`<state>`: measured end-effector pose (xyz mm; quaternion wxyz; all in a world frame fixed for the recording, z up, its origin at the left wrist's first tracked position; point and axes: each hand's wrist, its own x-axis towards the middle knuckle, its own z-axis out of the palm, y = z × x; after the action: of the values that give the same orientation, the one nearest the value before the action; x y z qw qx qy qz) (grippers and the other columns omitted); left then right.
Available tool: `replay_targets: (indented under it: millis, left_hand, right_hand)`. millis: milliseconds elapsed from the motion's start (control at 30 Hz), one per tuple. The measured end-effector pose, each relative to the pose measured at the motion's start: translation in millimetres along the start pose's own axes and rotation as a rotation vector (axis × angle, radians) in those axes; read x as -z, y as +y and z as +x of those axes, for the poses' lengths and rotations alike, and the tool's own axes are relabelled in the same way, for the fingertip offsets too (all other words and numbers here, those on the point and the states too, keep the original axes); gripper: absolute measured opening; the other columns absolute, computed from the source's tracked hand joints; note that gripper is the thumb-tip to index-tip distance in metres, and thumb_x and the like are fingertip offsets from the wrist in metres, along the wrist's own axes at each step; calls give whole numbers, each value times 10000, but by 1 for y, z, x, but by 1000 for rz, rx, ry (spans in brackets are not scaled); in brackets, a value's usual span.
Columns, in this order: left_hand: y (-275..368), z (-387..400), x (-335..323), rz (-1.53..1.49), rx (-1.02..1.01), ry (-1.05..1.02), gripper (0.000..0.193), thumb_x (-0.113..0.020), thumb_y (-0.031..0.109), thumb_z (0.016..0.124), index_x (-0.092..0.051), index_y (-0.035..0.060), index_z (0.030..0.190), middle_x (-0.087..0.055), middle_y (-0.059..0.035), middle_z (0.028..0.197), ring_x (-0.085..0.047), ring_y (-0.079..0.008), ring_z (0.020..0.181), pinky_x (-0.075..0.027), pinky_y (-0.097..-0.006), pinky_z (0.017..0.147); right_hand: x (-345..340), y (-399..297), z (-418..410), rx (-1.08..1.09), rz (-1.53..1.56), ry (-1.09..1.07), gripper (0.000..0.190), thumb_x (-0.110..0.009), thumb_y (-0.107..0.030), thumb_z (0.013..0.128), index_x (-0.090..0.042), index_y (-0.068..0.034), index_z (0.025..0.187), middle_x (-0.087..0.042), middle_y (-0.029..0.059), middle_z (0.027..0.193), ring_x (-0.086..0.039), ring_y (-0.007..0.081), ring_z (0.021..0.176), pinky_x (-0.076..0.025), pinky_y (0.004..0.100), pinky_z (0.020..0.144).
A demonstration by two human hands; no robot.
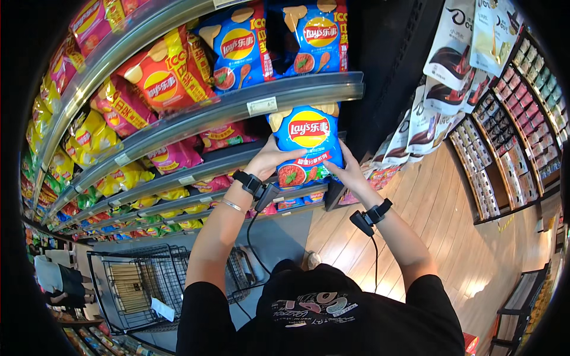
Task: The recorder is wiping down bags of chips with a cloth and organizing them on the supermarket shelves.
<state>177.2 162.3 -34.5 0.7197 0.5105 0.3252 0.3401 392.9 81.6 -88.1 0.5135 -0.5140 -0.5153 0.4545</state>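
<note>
A blue Lay's potato chip bag (309,144) is held upright between my two hands, just below a shelf's clear front rail (307,91). My left hand (271,160) grips its left side, the thumb lying across the front. On the right side of the bag, my right hand (349,167) holds the lower edge with its fingertips on the front. Above the rail stand more blue Lay's bags (236,49), with a red Lay's bag (164,80) to their left. Both wrists wear black straps with small cabled devices.
Shelves of chip bags curve away on the left. A black wire shopping cart (147,285) stands at lower left, with a person (62,280) beyond it. Dove pouches (449,40) hang at upper right, above wooden floor (427,222). Packaged goods fill racks (505,164) farther right.
</note>
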Motion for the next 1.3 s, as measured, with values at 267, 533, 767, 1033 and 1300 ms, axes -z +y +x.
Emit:
replay_targets:
  millis: [267, 533, 767, 1033, 1300]
  left_hand:
    - [-2, 84, 29, 87, -44, 40, 542, -765, 77, 756, -489, -43, 1207, -600, -156, 1145, -611, -197, 995, -508, -324, 874]
    - [-43, 156, 62, 23, -28, -60, 538, -695, 233, 843, -492, -15, 1275, -564, -132, 1245, -518, -202, 1149, -424, -310, 977]
    - [-66, 172, 74, 31, -25, -21, 557, -678, 320, 852, -501, 23, 1288, -531, -126, 1295, -480, -209, 1198, -371, -302, 1019]
    - [-46, 149, 60, 529, 0, -20, 646, -645, 471, 837, -498, 42, 1298, -496, -136, 1345, -455, -206, 1233, -325, -291, 1051]
    - [-36, 124, 43, 591, -65, 116, 479, -777, 248, 759, -587, -4, 1120, -654, -104, 1028, -608, -156, 942, -484, -288, 828]
  right_hand:
    - [16, 15, 87, 148, -56, 40, 771, -646, -97, 875, -157, -22, 1466, -400, 134, 1381, -438, 172, 1221, -375, 296, 1010]
    - [35, 57, 146, 183, -255, 152, 707, -672, -218, 846, -289, -3, 1401, -424, 255, 1337, -430, 344, 1244, -330, 370, 1037]
    - [34, 69, 158, 164, -413, 121, 668, -641, -150, 882, -245, 10, 1396, -455, 215, 1306, -474, 237, 1188, -378, 313, 980]
    - [33, 56, 139, 200, -507, 83, 827, -707, -199, 803, -190, 17, 1411, -400, 294, 1321, -421, 420, 1218, -353, 397, 1018]
    - [27, 45, 128, 372, -607, 185, 822, -698, -264, 812, -212, 62, 1389, -389, 328, 1312, -400, 435, 1234, -334, 412, 1031]
